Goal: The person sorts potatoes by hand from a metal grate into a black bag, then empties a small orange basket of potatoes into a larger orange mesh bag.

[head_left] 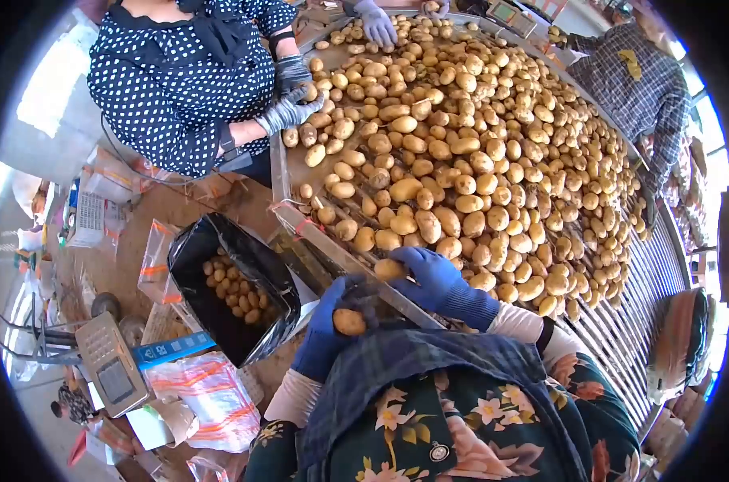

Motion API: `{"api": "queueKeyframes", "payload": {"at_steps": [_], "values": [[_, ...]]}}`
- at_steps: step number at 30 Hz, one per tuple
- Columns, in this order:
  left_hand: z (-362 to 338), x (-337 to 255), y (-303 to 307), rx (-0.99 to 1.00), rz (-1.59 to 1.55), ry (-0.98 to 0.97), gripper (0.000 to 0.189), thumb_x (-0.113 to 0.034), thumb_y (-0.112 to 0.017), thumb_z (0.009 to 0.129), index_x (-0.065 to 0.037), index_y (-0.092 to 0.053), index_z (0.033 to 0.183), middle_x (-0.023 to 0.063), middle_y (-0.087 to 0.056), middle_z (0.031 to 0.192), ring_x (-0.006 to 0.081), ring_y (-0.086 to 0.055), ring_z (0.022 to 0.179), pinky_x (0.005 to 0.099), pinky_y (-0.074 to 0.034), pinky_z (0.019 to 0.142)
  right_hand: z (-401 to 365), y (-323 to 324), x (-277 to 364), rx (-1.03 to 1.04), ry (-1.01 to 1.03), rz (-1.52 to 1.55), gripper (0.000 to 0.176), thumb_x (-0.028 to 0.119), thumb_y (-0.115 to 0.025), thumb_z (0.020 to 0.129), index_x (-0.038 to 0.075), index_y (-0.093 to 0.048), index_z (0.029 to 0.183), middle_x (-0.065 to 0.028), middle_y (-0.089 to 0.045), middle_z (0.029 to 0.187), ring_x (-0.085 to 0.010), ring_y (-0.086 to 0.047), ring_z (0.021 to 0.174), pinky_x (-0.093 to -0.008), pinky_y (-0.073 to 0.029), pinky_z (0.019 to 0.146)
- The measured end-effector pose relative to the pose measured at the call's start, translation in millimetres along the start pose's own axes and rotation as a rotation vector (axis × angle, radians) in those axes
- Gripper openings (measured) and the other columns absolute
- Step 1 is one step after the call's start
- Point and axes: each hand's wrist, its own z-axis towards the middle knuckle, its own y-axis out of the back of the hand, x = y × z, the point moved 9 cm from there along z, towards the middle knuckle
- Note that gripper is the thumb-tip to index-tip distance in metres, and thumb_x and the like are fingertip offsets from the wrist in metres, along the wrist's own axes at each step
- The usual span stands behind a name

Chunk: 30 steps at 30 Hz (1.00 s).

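Note:
My left hand point(326, 328), in a blue glove, is closed around a potato point(349, 322) close to my apron. My right hand point(435, 283), gloved in blue as well, grips another potato point(389, 270) just over the near metal rim point(356, 263) of the sorting table. Beyond it spreads a large heap of loose potatoes point(493, 161). To the left of my left hand stands a box lined with a black plastic bag point(220, 309), with several potatoes point(238, 289) in the bottom.
Across the table, a person in polka dots handles potatoes with grey gloves point(288, 108). Another gloved hand point(376, 26) reaches in at the far edge; a person in a checked shirt point(641, 80) stands at right. Scale display point(111, 365) and printed bags point(208, 398) lie left; slatted rollers point(629, 321) right.

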Motion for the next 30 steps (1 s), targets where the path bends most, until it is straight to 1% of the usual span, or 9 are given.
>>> {"api": "queueKeyframes", "payload": {"at_steps": [4,7,9,12,19,21,25,27,30], "values": [[-12,-22,-23,0.133,0.386,-0.154,0.05,-0.036,-0.05,0.098,-0.001,-0.045,0.133,0.0183,-0.06,0.118,0.0323,-0.064,0.097,0.0437,-0.055,0.084,3,2,36,0.049,0.191,0.132,0.037,0.024,-0.065,0.084,0.009,-0.056,0.116,-0.0127,-0.064,0.106,-0.0328,-0.061,0.102,-0.0434,-0.047,0.088],[-15,-27,-23,0.217,0.632,-0.273,0.056,-0.033,-0.052,0.096,0.001,-0.038,0.139,0.0209,-0.058,0.123,0.0351,-0.064,0.105,0.0467,-0.055,0.09,25,3,18,-0.069,0.279,-0.337,0.044,0.029,-0.07,0.081,0.012,-0.059,0.119,-0.0097,-0.06,0.116,-0.0297,-0.056,0.109,-0.0434,-0.046,0.091],[1,7,15,0.215,-0.176,0.048,0.054,-0.031,-0.051,0.097,-0.001,-0.038,0.139,0.022,-0.059,0.12,0.038,-0.062,0.108,0.049,-0.054,0.09,44,-3,0,-0.046,0.171,-0.739,0.042,0.026,-0.069,0.076,0.013,-0.062,0.115,-0.0054,-0.054,0.125,-0.0277,-0.047,0.12,-0.046,-0.039,0.1],[5,8,10,0.288,-0.463,0.096,0.053,-0.031,-0.05,0.098,-0.002,-0.038,0.14,0.0226,-0.06,0.119,0.0398,-0.059,0.112,0.0512,-0.052,0.091,55,-31,-20,-0.107,0.276,-0.937,0.031,0.019,-0.058,0.083,0.011,-0.064,0.113,-0.0087,-0.053,0.125,-0.0267,-0.047,0.121,-0.051,-0.033,0.105],[-3,-10,-5,0.17,-0.256,-0.047,0.049,-0.04,-0.043,0.101,-0.006,-0.046,0.137,0.0171,-0.056,0.129,0.0338,-0.058,0.113,0.0464,-0.05,0.085,35,3,6,-0.197,0.152,-0.317,0.036,0.018,-0.066,0.082,0.008,-0.057,0.116,-0.0114,-0.061,0.113,-0.0309,-0.057,0.111,-0.0447,-0.044,0.096],[-17,-40,-28,0.148,0.654,-0.516,0.05,-0.042,-0.042,0.101,-0.005,-0.046,0.135,0.0154,-0.056,0.13,0.0295,-0.056,0.117,0.0439,-0.051,0.088,31,11,21,-0.039,0.023,0.168,0.044,0.021,-0.069,0.086,0.006,-0.053,0.124,-0.0152,-0.061,0.116,-0.0345,-0.059,0.108,-0.0418,-0.051,0.089],[12,-18,22,0.106,0.642,-0.334,0.061,-0.048,-0.055,0.094,-0.004,-0.043,0.136,0.0171,-0.054,0.131,0.0311,-0.057,0.116,0.0442,-0.051,0.091,27,9,57,0.077,0.246,0.275,0.044,0.019,-0.07,0.086,0.008,-0.054,0.126,-0.0151,-0.062,0.114,-0.0343,-0.061,0.104,-0.0414,-0.051,0.087],[6,1,7,0.197,-0.012,0.009,0.065,-0.055,-0.058,0.09,-0.005,-0.046,0.13,0.0162,-0.056,0.127,0.0311,-0.056,0.116,0.0454,-0.052,0.086,37,22,43,0.01,0.265,0.158,0.043,0.019,-0.069,0.086,0.008,-0.055,0.125,-0.0144,-0.062,0.114,-0.0343,-0.061,0.103,-0.0418,-0.051,0.087],[-13,-37,-16,0.15,0.262,-0.248,0.063,-0.059,-0.057,0.088,-0.008,-0.05,0.125,0.0149,-0.058,0.124,0.0331,-0.056,0.113,0.045,-0.053,0.082,65,51,-1,-0.196,0.228,-0.275,0.038,0.018,-0.067,0.085,0.008,-0.058,0.121,-0.0124,-0.063,0.113,-0.0353,-0.06,0.101,-0.0436,-0.049,0.088]]}}
